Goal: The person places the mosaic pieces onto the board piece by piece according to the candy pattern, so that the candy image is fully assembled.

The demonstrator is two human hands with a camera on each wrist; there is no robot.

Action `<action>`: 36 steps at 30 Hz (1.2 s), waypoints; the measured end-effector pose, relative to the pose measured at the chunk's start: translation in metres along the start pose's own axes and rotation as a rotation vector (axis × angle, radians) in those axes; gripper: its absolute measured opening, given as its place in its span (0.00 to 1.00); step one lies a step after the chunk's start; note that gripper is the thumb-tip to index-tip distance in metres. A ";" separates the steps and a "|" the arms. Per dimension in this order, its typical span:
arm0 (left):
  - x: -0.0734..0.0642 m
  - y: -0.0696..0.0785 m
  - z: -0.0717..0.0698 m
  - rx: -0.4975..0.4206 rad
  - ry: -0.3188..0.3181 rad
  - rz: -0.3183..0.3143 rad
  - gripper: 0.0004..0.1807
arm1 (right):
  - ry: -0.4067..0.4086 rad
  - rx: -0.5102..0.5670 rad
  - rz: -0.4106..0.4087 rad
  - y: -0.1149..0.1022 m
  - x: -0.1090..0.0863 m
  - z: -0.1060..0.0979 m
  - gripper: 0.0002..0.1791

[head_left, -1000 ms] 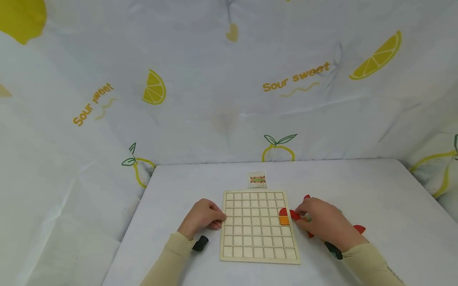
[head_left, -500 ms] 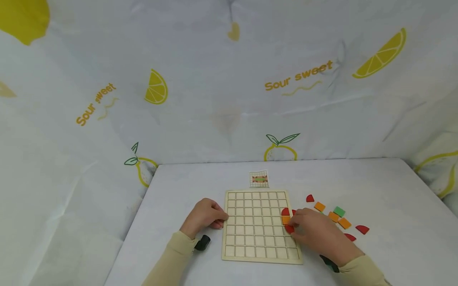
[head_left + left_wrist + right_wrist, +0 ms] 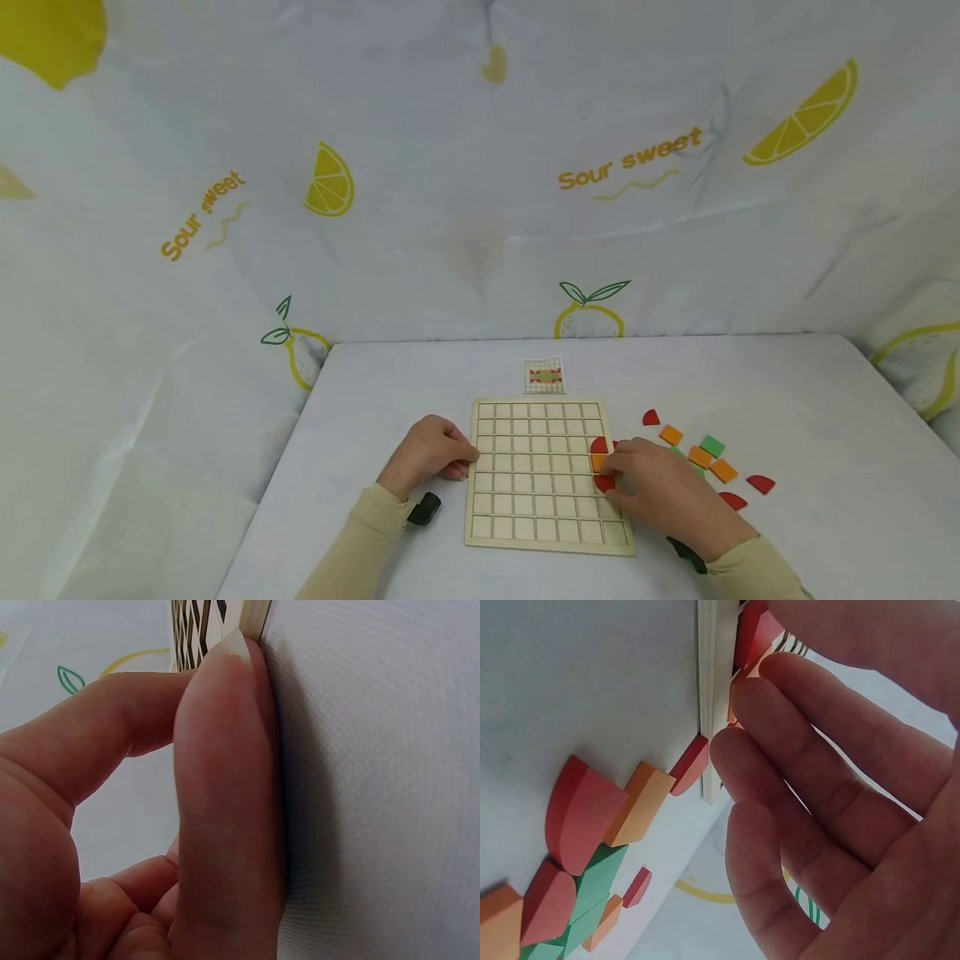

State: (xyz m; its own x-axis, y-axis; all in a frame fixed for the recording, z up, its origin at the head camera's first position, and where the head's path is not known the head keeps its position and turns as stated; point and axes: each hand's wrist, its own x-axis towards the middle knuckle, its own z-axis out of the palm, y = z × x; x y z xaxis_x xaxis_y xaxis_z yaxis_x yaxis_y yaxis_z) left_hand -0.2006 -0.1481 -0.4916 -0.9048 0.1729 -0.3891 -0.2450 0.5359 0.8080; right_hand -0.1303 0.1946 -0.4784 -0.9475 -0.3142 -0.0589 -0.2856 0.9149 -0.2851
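A pale wooden grid board lies flat on the table. My left hand holds its left edge; thumb and index finger meet at the edge in the left wrist view. At the board's right column sit a red quarter-circle piece and an orange square piece below it. My right hand pinches another red quarter-circle piece in the cell under the orange square. The thumb is right at this red piece in the right wrist view, the other fingers bent beside the board.
Right of the board lie loose pieces: orange squares, a green piece and red quarter-circles. A small pattern card rests behind the board. A lemon-print cloth hangs behind the white table.
My right hand has brought the red quarter-circle from the board's right side onto the cell below the orange square, then shifted slightly left. My left hand stays at the left edge.
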 end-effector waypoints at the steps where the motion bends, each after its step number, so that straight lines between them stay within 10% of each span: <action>1: 0.000 0.000 0.000 0.001 0.000 0.000 0.07 | -0.001 0.000 0.002 0.000 0.000 0.000 0.09; 26: -0.001 0.001 0.000 0.004 -0.007 -0.004 0.07 | 0.032 -0.023 -0.003 -0.001 -0.003 -0.002 0.09; 36: 0.001 -0.001 -0.003 0.006 -0.017 0.001 0.10 | 0.067 0.050 0.024 0.029 -0.004 -0.021 0.07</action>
State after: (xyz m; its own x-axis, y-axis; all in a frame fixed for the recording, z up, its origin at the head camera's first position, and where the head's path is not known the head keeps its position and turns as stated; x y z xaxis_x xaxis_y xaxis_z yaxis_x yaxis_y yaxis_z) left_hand -0.2020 -0.1513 -0.4913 -0.8992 0.1874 -0.3953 -0.2417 0.5402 0.8060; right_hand -0.1378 0.2278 -0.4666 -0.9620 -0.2730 -0.0027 -0.2566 0.9076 -0.3322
